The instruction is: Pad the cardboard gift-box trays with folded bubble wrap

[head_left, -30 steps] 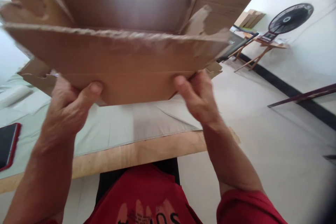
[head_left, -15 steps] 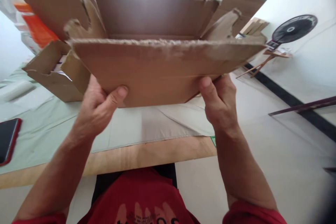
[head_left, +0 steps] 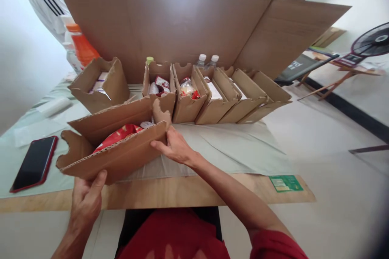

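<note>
— Left hand (head_left: 86,200) has the near left corner of that cardboard tray (head_left: 117,147) pinched, thumb up on the front wall, fingers under it.

— And the right hand (head_left: 174,149)?

— Flat against the tray's right end, fingers closed on the front wall's edge. The tray itself sits at the near edge of the table (head_left: 170,190), tilted a bit, in front of the row of cardboard boxes (head_left: 219,97).

— Heavy, you reckon?

— Light, I'd say. Corrugated board, rough edges, with a red packet (head_left: 117,135) lying inside. Stiff along the walls, but the loose end flaps look floppy, so it could twist if held by one corner.

— So grip it where?

— Both ends, low, fingers beneath the base. Dry card shouldn't slip. The phone (head_left: 33,164) lies just left of the tray, worth minding.
</note>
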`<state>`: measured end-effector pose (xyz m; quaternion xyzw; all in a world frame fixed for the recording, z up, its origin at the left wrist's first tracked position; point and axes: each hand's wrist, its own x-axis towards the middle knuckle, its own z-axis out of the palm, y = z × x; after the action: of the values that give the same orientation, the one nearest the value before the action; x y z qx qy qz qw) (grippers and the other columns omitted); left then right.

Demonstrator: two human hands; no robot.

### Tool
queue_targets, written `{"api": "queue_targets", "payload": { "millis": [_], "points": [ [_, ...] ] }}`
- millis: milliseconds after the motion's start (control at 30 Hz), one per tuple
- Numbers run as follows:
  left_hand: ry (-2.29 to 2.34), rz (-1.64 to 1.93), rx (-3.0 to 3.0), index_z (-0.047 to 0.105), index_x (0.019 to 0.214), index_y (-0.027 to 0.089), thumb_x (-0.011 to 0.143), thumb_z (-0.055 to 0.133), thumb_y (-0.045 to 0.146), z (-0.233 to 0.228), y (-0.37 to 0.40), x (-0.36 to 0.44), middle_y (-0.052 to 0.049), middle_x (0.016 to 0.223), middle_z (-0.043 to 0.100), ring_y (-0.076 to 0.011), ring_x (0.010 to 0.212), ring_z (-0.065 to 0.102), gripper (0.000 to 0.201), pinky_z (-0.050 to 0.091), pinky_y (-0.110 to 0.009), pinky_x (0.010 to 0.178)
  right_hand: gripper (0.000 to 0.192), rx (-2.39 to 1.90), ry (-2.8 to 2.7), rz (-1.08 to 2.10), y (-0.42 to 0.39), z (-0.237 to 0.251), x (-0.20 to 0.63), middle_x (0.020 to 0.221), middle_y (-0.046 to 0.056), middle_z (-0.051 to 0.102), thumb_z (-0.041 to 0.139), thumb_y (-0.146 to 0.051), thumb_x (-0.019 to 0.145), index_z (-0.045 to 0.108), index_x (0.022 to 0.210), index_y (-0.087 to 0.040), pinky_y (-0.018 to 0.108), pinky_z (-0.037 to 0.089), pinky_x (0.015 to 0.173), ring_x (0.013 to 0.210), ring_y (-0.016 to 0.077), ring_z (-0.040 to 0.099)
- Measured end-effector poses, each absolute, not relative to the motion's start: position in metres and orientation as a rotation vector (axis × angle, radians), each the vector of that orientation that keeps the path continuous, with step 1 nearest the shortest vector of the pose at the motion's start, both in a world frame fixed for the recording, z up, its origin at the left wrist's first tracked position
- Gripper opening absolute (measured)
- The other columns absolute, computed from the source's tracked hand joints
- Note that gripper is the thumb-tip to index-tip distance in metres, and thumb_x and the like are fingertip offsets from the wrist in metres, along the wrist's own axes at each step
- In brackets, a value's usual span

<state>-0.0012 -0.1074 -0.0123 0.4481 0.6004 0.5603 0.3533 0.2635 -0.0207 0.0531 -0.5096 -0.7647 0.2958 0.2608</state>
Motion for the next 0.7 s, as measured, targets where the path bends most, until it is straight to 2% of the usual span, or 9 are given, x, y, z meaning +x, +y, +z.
{"api": "queue_targets", "payload": {
  "millis": [100, 233, 367, 533, 633, 700],
  "points": [
    [1.61, 1.589, 0.994, 0.048, 0.146, 0.026, 0.089, 0.071, 0.046, -0.011, -0.114, 0.015, -0.009, 0.14, 0.064, -0.0287, 0.133, 0.06, 0.064, 0.039, -0.051, 0.124, 0.075, -1.353, -2.058, 0.836, 0.005, 0.046, 0.242, 0.153, 0.022, 0.053, 0.062, -0.042, 0.095, 0.034, 0.156, -0.01, 0.044, 0.043, 0.117, 0.14, 0.0298, 0.052],
    [1.479, 1.652, 1.023, 0.038, 0.153, 0.032, 0.087, 0.071, 0.045, -0.008, -0.123, 0.039, -0.009, 0.155, 0.051, -0.0317, 0.146, 0.048, 0.075, 0.031, -0.056, 0.128, 0.073, -1.379, -1.977, 0.729, 0.023, 0.041, 0.217, 0.167, 0.021, 0.037, 0.05, -0.031, 0.099, 0.023, 0.162, -0.007, 0.042, 0.028, 0.129, 0.154, 0.0256, 0.037],
    [1.496, 1.615, 1.053, 0.032, 0.158, 0.036, 0.089, 0.067, 0.044, -0.009, -0.13, 0.043, -0.007, 0.162, 0.042, -0.0333, 0.153, 0.037, 0.078, 0.025, -0.059, 0.13, 0.071, -1.434, -2.006, 0.611, 0.026, 0.036, 0.2, 0.171, 0.019, 0.028, 0.043, -0.029, 0.102, 0.019, 0.164, -0.006, 0.037, 0.027, 0.13, 0.16, 0.0209, 0.026],
    [1.496, 1.682, 1.107, 0.042, 0.153, 0.036, 0.086, 0.071, 0.041, -0.009, -0.127, 0.041, -0.003, 0.158, 0.048, -0.0317, 0.157, 0.031, 0.073, 0.013, -0.059, 0.133, 0.069, -1.335, -1.955, 0.531, 0.029, 0.021, 0.188, 0.17, 0.02, 0.029, 0.042, -0.041, 0.106, 0.026, 0.162, -0.003, 0.034, 0.022, 0.132, 0.161, 0.0201, 0.023],
    [1.395, 1.81, 1.041, 0.053, 0.148, 0.032, 0.076, 0.081, 0.033, -0.009, -0.122, 0.044, -0.004, 0.158, 0.05, -0.0315, 0.158, 0.028, 0.078, 0.009, -0.055, 0.134, 0.072, -1.224, -1.858, 0.553, 0.038, 0.009, 0.183, 0.169, 0.02, 0.032, 0.044, -0.051, 0.106, 0.03, 0.161, -0.007, 0.04, 0.023, 0.132, 0.159, 0.0223, 0.027],
    [1.335, 1.835, 1.013, 0.054, 0.149, 0.031, 0.073, 0.084, 0.029, -0.01, -0.12, 0.048, -0.004, 0.162, 0.046, -0.0323, 0.16, 0.025, 0.081, 0.012, -0.054, 0.134, 0.072, -1.155, -1.821, 0.568, 0.043, 0.003, 0.182, 0.169, 0.019, 0.031, 0.043, -0.054, 0.105, 0.03, 0.161, -0.01, 0.043, 0.024, 0.132, 0.16, 0.0238, 0.027]
  ]
}}
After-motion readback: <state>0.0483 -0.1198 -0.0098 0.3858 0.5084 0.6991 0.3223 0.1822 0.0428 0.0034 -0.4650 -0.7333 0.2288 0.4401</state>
